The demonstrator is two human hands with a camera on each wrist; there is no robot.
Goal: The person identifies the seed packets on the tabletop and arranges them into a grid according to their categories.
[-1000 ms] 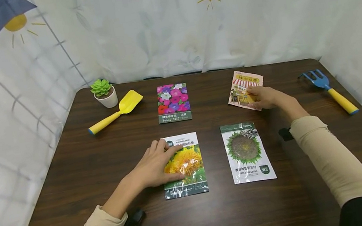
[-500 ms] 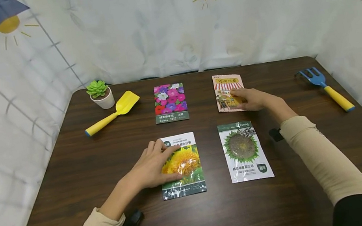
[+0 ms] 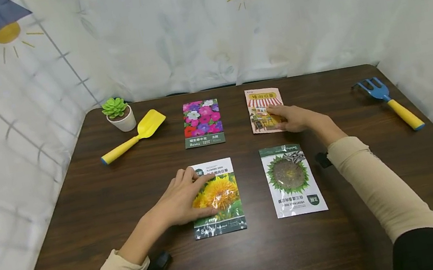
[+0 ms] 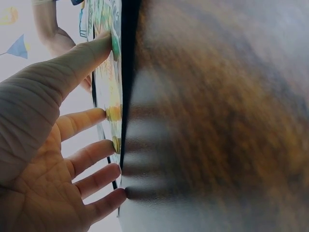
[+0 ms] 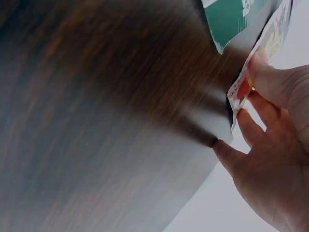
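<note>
My left hand [image 3: 183, 201] rests its fingertips on a yellow-flower seed packet [image 3: 221, 227] at the near centre. In the left wrist view the spread fingers and thumb [image 4: 96, 46] touch the packet's face. At the back, right of centre, my right hand [image 3: 300, 119] presses its fingertips on a pink seed packet [image 3: 263, 94] with a striped awning. The right wrist view has that hand's thumb [image 5: 263, 65] and some fingers on the packet, the little finger on the table. A petunia-like flower packet [image 3: 202, 123] and a sunflower-head seed packet [image 3: 290, 180] lie flat nearby.
A potted succulent [image 3: 120, 115] and a yellow toy shovel [image 3: 135, 136] are at the back left of the dark wooden table [image 3: 247, 268]. A blue hand rake [image 3: 394, 105] with a yellow handle lies at the right. A printed white curtain [image 3: 182, 31] encloses the table.
My right hand has slid the pink packet leftward, and the packet has turned from tilted to nearly straight. The left hand stays on its packet. The head view has shifted slightly.
</note>
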